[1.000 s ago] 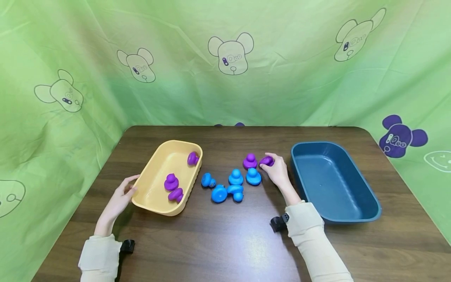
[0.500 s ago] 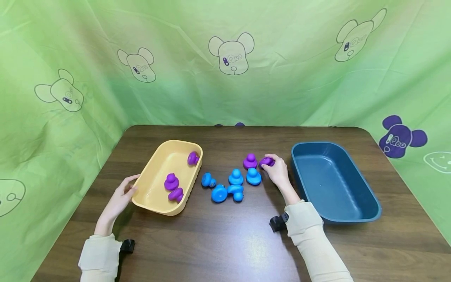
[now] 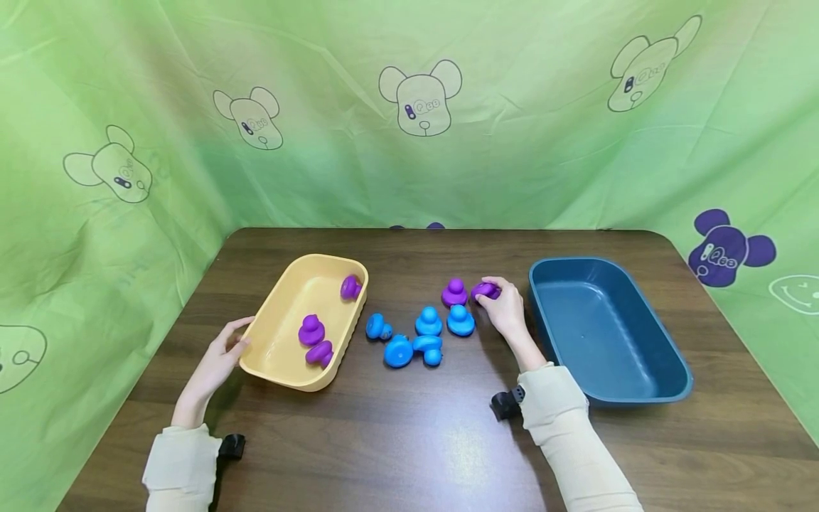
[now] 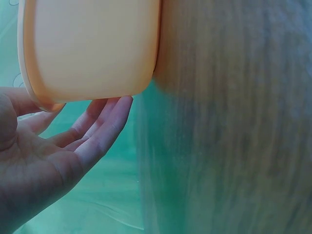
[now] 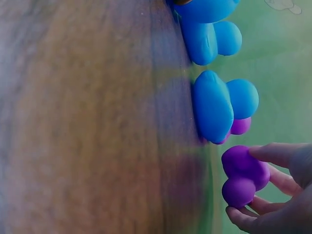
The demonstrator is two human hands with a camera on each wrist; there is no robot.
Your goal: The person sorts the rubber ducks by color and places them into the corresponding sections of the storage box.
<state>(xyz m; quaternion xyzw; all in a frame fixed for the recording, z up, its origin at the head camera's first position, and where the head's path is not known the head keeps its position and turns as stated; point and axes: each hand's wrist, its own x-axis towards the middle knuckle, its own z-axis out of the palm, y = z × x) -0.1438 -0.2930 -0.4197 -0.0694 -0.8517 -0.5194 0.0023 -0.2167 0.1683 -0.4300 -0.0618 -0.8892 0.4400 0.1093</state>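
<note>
Between the thumb and fingertips of my right hand (image 3: 505, 309) is a purple knob-shaped piece (image 5: 243, 173), a rounded disc with a small ball. In the right wrist view it seems slightly off the table. My left hand (image 3: 217, 359) holds the left side of the yellow bin (image 3: 262, 331), its thumb by the rim and fingers against the outer wall (image 4: 97, 73). Inside that bin lie a few purple pieces (image 3: 311, 331). Beside the right hand stands another purple piece (image 3: 454, 293), close to a blue piece (image 3: 461, 321).
Several blue pieces (image 3: 398, 352) of the same shape lie mid-table, right of the yellow bin. A dark blue bin (image 3: 601, 334) with nothing in it stands just right of the right hand. Green cloth (image 3: 422, 178) hangs behind the wooden table (image 3: 384, 441).
My right hand dips very slightly, then comes up a little with the purple piece in its fingers. The left hand, the bins and the other pieces stay in place.
</note>
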